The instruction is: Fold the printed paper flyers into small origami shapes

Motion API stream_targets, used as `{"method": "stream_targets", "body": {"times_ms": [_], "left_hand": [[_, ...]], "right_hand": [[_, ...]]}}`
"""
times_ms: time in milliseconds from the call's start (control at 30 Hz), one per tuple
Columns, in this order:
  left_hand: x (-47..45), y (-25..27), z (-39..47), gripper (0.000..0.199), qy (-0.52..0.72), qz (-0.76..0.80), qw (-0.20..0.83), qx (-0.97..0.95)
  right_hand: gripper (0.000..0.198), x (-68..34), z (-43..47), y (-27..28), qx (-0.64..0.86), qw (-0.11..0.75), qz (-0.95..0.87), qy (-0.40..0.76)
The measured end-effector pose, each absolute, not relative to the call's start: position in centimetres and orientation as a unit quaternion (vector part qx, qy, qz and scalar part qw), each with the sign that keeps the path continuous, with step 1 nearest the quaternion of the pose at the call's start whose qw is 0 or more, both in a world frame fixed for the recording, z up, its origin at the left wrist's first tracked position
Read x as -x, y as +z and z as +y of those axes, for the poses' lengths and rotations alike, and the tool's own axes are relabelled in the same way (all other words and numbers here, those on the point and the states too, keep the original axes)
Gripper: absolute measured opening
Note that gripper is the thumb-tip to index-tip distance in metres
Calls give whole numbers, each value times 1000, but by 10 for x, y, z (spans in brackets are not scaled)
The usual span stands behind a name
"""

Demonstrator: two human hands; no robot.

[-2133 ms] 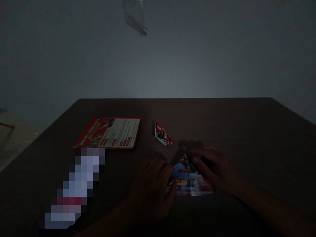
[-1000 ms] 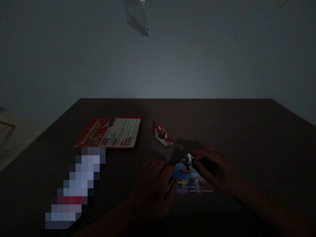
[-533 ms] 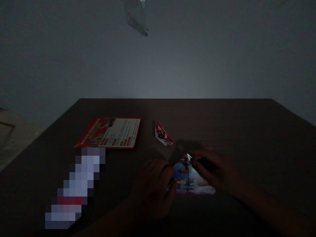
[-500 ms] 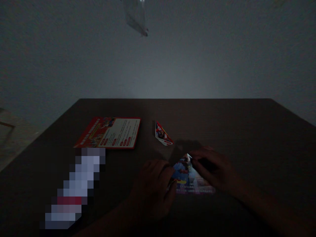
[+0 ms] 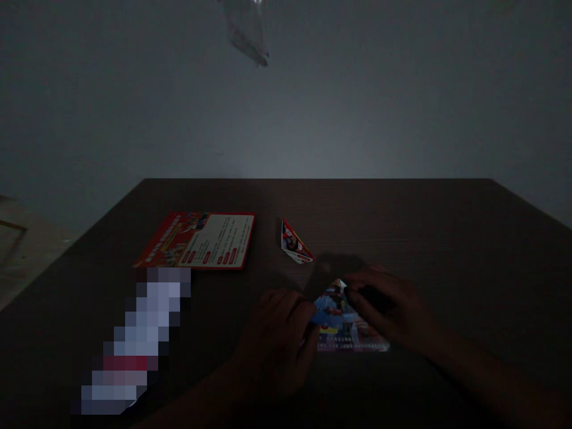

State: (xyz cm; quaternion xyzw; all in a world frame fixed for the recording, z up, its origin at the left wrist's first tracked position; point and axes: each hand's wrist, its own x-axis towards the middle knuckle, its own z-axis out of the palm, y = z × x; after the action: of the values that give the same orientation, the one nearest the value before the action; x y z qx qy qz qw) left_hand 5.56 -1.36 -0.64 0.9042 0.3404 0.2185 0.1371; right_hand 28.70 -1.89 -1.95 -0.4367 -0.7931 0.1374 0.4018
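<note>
On the dark table, a printed paper sheet (image 5: 344, 328) lies between my hands, its upper part folded to a point. My left hand (image 5: 281, 333) is closed on the paper's left edge, with the fingers bent over it. At the paper's tip and right slope, my right hand (image 5: 384, 304) pinches with thumb and fingertips. A small folded paper piece (image 5: 295, 243), red with printed pictures, stands a little beyond the sheet. The lower left edge of the sheet is hidden under my left hand.
A stack of red-and-white printed sheets (image 5: 214, 241) lies on the table (image 5: 402, 208) at the left. Nearer me is a long pixelated object (image 5: 143, 328). A clear plastic bag (image 5: 245, 33) hangs on the wall behind. The room is dim.
The left flap of the paper sheet has shifted slightly under my left hand, and the bright glint at its tip has faded. Both hands stay almost in place.
</note>
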Motion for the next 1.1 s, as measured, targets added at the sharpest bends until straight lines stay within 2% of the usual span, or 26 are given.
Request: {"method": "stream_targets", "body": {"times_ms": [433,600,733,900,1100], "left_hand": [[-53,-6,-14,19,215,376,148,-889],[-53,-6,-15,36,215,334,169,-902],[-53,-6,-16,37,225,305,149,-913],[-54,-6,-16,32,224,292,133,-920],[-55,-5,-15,32,221,294,164,-915]], "right_hand": [[25,-288,-20,-25,478,375,-776,171],[20,-289,-21,-28,520,404,-714,240],[16,-289,-22,-32,535,426,-664,301],[12,-287,-21,-28,509,389,-730,241],[16,-285,-20,-23,459,347,-798,179]]}}
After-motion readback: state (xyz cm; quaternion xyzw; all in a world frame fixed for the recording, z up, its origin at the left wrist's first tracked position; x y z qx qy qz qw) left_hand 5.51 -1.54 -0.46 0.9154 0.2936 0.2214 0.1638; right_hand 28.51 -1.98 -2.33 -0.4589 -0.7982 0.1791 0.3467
